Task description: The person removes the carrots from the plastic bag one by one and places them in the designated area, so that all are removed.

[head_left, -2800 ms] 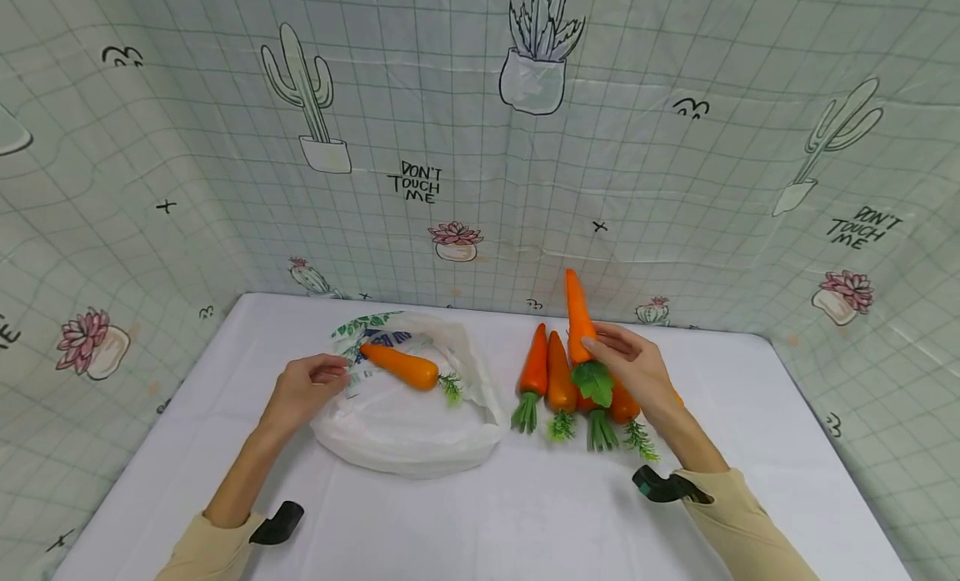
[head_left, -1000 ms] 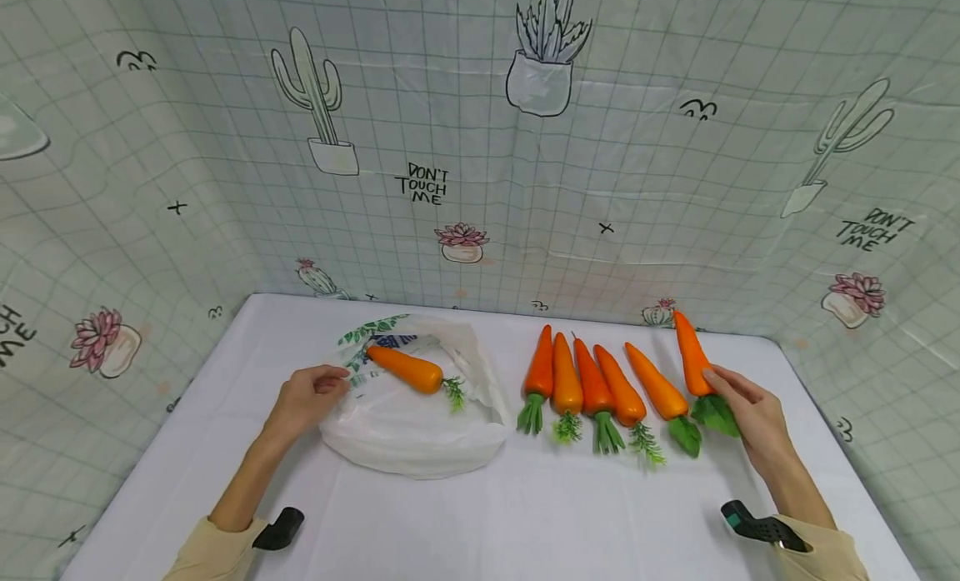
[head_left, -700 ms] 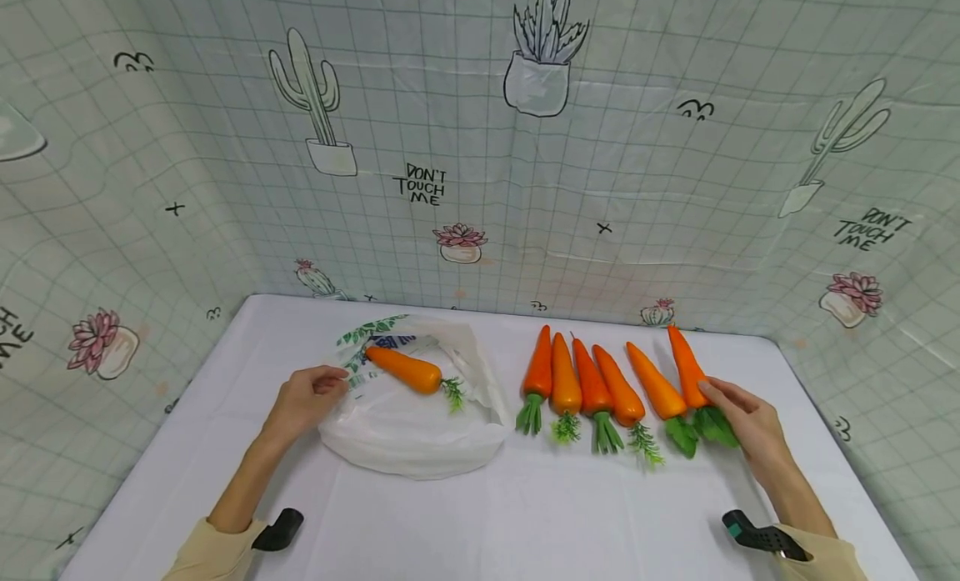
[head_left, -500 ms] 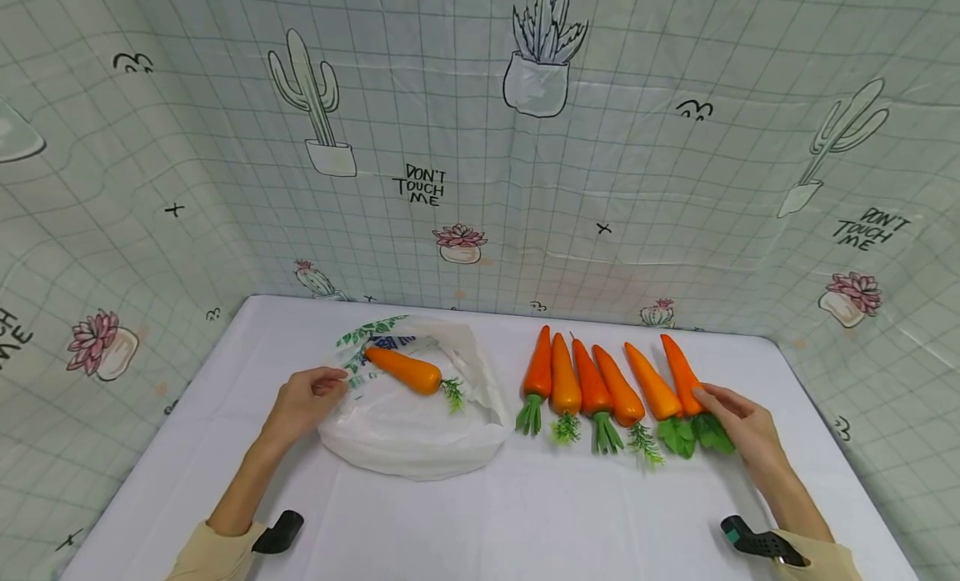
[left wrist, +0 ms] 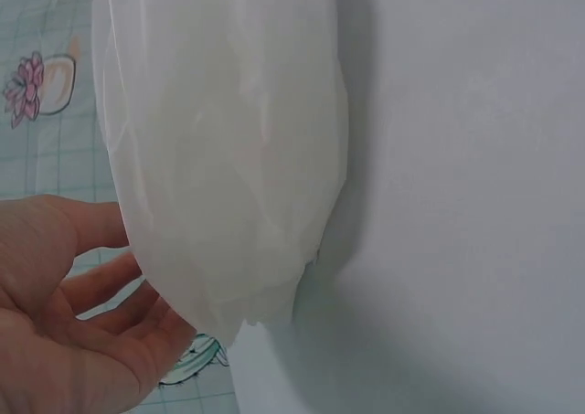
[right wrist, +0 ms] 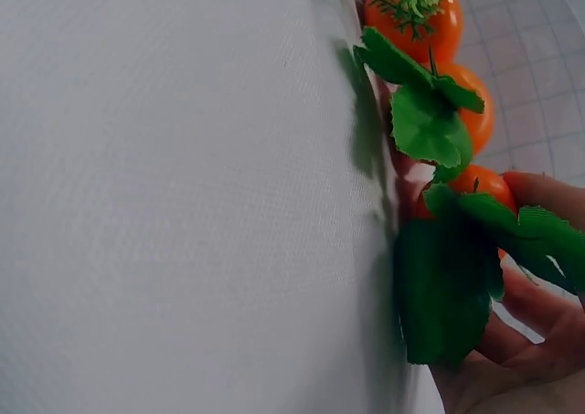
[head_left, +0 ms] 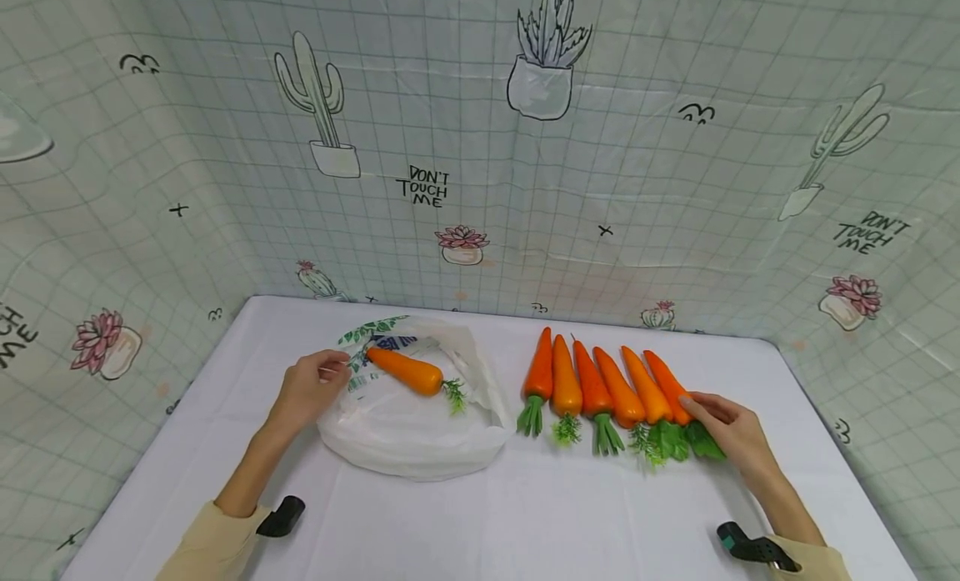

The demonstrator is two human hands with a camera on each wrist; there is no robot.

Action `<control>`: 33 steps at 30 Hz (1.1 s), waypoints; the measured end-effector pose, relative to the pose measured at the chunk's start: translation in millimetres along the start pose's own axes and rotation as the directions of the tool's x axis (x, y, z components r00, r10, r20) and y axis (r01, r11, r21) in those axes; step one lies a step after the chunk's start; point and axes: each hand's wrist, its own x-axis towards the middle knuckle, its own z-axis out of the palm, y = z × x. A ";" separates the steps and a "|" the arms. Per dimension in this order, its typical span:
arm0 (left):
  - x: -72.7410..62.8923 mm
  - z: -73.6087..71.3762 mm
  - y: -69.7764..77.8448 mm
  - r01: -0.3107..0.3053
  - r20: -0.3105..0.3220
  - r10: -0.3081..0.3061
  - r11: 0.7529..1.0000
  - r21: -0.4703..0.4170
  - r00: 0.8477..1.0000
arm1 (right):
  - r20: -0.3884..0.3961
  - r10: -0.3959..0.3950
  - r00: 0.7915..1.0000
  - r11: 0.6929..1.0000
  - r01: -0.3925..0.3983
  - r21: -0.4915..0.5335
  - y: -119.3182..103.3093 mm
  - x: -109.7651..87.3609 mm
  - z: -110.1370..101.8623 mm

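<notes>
My left hand (head_left: 306, 389) pinches the left edge of a white plastic bag (head_left: 412, 443), which lies mouth-up with green and blue print inside. An orange carrot (head_left: 407, 371) with feathery greens rests in the bag's mouth. To the right, several carrots (head_left: 566, 381) lie side by side in a row, tips pointing away. My right hand (head_left: 729, 435) grips the top end of the rightmost carrot (head_left: 663, 381), near its broad green leaf. In the right wrist view that leaf (right wrist: 443, 286) partly covers the carrot and the fingers. The left wrist view shows the bag's side (left wrist: 228, 158).
A white cloth covers the table (head_left: 525, 523). Behind it hangs a grid-patterned curtain (head_left: 480, 147) printed with cactus drawings. Black wrist cameras (head_left: 282, 517) sit at both sleeves.
My right hand carried a leafy carrot from the row's middle to its right end, then slid it left against its neighbours, closing the gaps. My left hand stays at the bag, slightly raised.
</notes>
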 end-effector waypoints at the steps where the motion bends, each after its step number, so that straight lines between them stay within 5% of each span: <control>1: 1.5 -0.4 0.2 -0.002 0.000 0.002 1.000 0.003 1.000 | -0.001 -0.004 1.000 1.000 0.004 -0.006 -0.3 -0.3 0.4; 12: 15.7 -2.5 -4.9 -0.044 0.007 0.043 0.998 0.052 0.999 | -0.003 -0.026 1.000 0.997 0.025 -0.074 -4.6 -0.8 2.1; 21: 25.6 -0.8 -9.7 -0.021 0.052 0.018 0.998 0.067 0.998 | -0.035 -0.090 0.995 0.990 0.085 -0.114 -12.7 2.2 -2.2; 27: 29.5 -1.7 -8.5 -0.006 0.068 0.001 0.997 0.079 0.998 | -0.132 -0.236 0.963 0.969 0.224 -0.102 -31.9 2.4 0.3; 33: 31.8 -0.8 -10.0 0.036 0.085 -0.041 0.998 0.058 0.996 | -0.124 -0.299 0.946 0.954 0.298 -0.032 -54.5 3.8 5.4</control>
